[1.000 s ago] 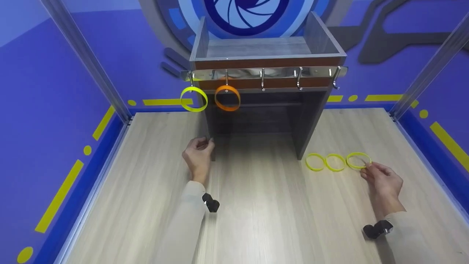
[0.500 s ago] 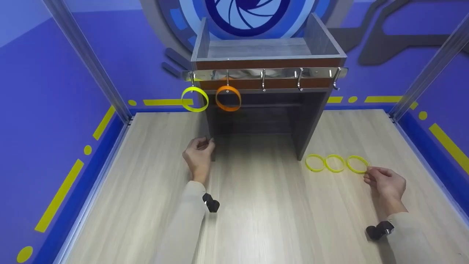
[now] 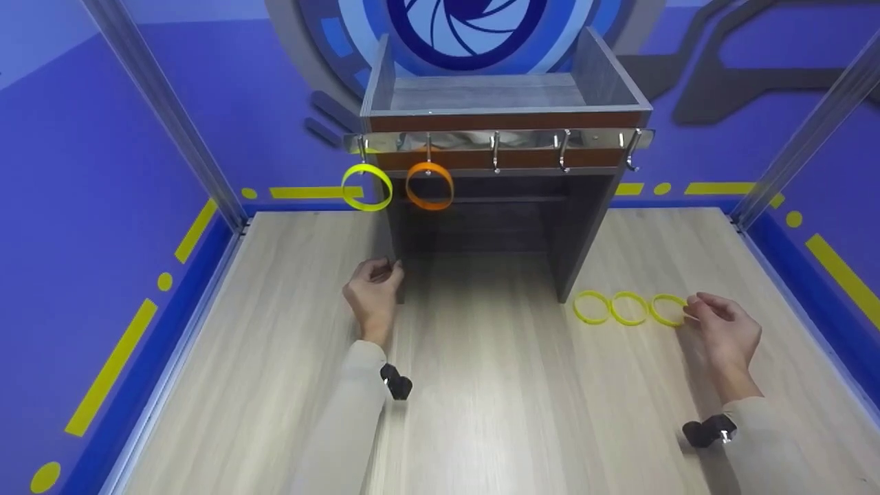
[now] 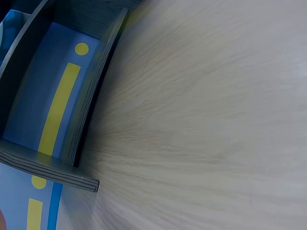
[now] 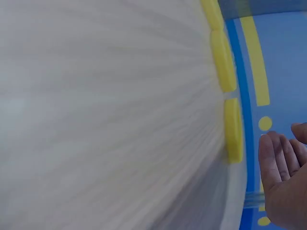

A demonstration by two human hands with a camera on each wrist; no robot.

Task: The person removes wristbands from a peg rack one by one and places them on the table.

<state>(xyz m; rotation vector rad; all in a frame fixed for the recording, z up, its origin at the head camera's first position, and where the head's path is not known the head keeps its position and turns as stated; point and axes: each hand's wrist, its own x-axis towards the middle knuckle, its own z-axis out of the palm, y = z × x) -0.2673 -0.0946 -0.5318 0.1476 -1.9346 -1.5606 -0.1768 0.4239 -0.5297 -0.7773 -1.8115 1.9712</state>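
Observation:
Three yellow wristbands lie in a row on the table in the head view: a left one (image 3: 591,323), a middle one (image 3: 629,323) and a right one (image 3: 665,324). My right hand (image 3: 725,333) hovers just beside the right wristband. In the right wrist view, thumb and fingers (image 5: 269,160) are apart with nothing between them. My left hand (image 3: 373,292) stays by the rack's left side panel, fingers loosely curled and holding nothing visible. Another yellow wristband (image 3: 346,194) hangs from the leftmost hook, and an orange wristband (image 3: 430,205) from the one beside it.
A grey wooden rack (image 3: 505,120) stands at the back, with a metal hook rail (image 3: 529,139) across its front. Its right side panel (image 3: 584,240) reaches down to the table (image 3: 481,399), left of the wristbands. Blue walls (image 3: 117,172) close in the sides and back.
My right hand has lowered the right yellow wristband flat onto the table, let it go and lifted slightly. The left hand has not moved.

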